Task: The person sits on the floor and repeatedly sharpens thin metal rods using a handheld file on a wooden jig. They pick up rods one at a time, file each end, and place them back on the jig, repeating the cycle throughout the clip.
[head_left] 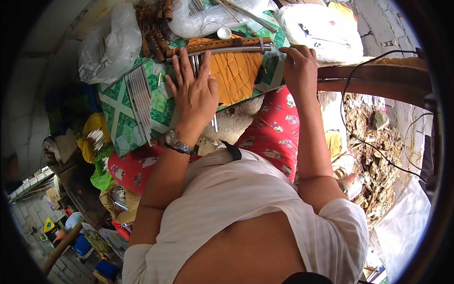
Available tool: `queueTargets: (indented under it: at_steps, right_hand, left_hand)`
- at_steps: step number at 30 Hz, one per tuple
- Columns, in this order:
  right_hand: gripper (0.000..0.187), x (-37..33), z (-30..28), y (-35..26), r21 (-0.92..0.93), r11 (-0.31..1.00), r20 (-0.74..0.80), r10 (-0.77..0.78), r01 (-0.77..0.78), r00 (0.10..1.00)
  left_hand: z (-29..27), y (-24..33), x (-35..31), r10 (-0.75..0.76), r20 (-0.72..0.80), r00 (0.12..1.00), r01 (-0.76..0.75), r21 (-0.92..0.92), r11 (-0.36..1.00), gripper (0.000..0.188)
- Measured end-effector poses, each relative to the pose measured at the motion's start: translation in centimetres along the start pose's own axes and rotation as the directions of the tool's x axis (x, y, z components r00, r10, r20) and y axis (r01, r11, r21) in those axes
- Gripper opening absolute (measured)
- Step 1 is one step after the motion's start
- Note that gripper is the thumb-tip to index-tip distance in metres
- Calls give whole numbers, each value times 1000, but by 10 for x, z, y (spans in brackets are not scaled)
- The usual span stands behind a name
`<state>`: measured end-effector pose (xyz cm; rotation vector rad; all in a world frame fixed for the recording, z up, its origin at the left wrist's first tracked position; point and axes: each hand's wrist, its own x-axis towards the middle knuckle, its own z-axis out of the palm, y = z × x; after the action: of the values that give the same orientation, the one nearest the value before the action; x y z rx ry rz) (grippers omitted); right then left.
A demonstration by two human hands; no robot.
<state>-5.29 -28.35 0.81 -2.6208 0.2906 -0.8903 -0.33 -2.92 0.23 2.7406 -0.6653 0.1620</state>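
My left hand point(193, 92) lies open, its spread fingertips on the left part of a brown bamboo piece point(220, 43) with a row of small dark holes. A grey metal tube point(236, 49) runs along the bamboo's near side. Several short metal tubes stick out from beneath my left hand. Right of the bamboo's end, my right hand point(301, 66) is closed, thumb and forefinger together; whatever they may hold is too small to make out. An orange cloth point(236, 78) is spread under the bamboo on the green patterned tabletop point(116, 116).
A row of thin metal tubes point(138, 102) lies left of my left hand. Clear plastic bags point(111, 45) and bundled bamboo pieces point(153, 40) sit at the far left. A white cup point(224, 32) stands behind the bamboo. At the right are a white bag point(324, 35) and a black cable point(347, 106).
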Motion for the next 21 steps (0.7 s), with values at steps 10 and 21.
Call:
queueTargets:
  at_steps: [10,21]
  right_hand:
    - [16,22,24,18,-47,992,131,-112,119,985]
    - [12,0,-18,-10,214,903,231,324,-373,917]
  left_hand:
    - [0,-1,1,13,-3,1000,-13,-14,1000,58]
    - [0,-1,-1,6,-18,1000,-7,-64,998,58]
